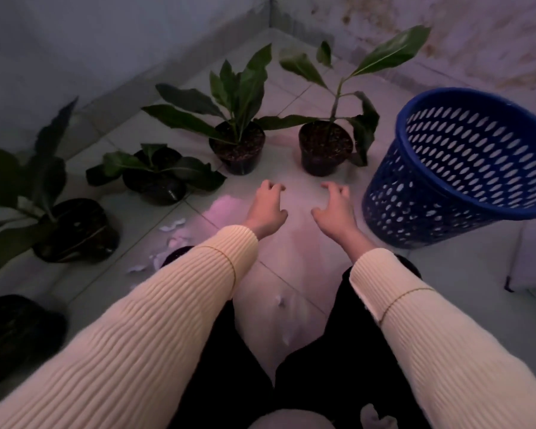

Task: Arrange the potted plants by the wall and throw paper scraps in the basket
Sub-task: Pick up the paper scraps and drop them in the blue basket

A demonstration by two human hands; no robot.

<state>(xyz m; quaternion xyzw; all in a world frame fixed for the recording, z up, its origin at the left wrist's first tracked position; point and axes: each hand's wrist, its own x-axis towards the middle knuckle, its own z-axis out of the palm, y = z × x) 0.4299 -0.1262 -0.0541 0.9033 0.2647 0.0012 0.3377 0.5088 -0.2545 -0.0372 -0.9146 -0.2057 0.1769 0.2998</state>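
Several potted plants in black pots stand on the tiled floor. One pot (238, 151) and another pot (325, 148) sit side by side ahead of me, away from the wall. A low plant (157, 174) and a larger pot (75, 230) line up toward the left wall, and a dark pot (16, 332) sits at the lower left. My left hand (268, 209) and my right hand (334, 209) hover empty, fingers spread, just in front of the two middle pots. White paper scraps (171, 239) lie left of my left arm. A blue perforated basket (458, 168) stands at the right.
A small paper scrap (280, 300) lies between my legs and another scrap (373, 414) by my knee. Walls meet in a corner (271, 23) beyond the plants. Bare tile stretches between my hands and the two pots.
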